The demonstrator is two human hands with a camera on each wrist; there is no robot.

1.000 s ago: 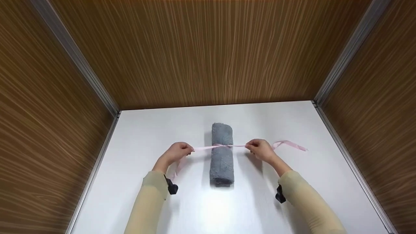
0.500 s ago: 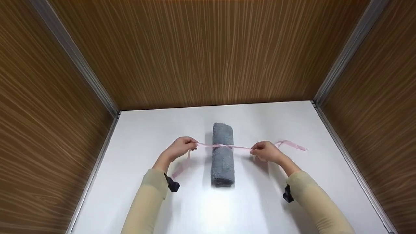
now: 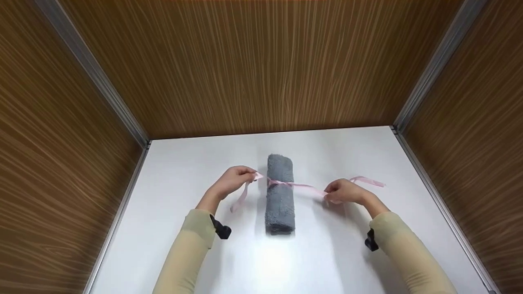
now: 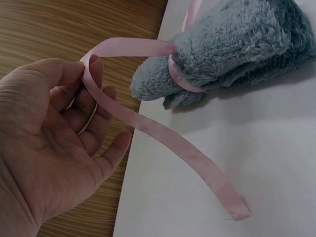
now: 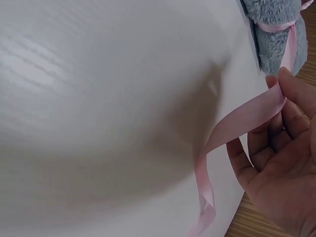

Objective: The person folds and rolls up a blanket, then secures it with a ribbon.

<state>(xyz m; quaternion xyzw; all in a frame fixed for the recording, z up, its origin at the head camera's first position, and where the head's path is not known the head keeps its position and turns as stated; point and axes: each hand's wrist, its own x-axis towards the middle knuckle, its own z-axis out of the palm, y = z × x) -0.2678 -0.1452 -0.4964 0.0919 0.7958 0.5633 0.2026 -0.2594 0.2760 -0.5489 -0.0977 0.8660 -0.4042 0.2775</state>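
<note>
A rolled grey plush towel (image 3: 280, 208) lies lengthwise near the middle of the white table. Round its waist runs a pink ribbon (image 3: 302, 185), crossed on top, with one end out to each side. My left hand (image 3: 235, 179) pinches the left end between thumb and forefinger, close beside the towel; the ribbon's tail (image 4: 182, 148) hangs past the fingers in the left wrist view. To the right, my right hand (image 3: 345, 191) pinches the other end between thumb and forefinger. That side's tail (image 5: 242, 121) trails off behind the hand onto the table.
The white table (image 3: 184, 159) is bounded by wood-grain panels (image 3: 261, 69) at the back and both sides, with metal strips (image 3: 425, 61) at the corners. A black wrist device (image 3: 220, 228) sits at each sleeve cuff.
My left hand has moved up and right toward the towel, and its ribbon end has slackened. My right hand has drifted right and slightly nearer, still pinching its end.
</note>
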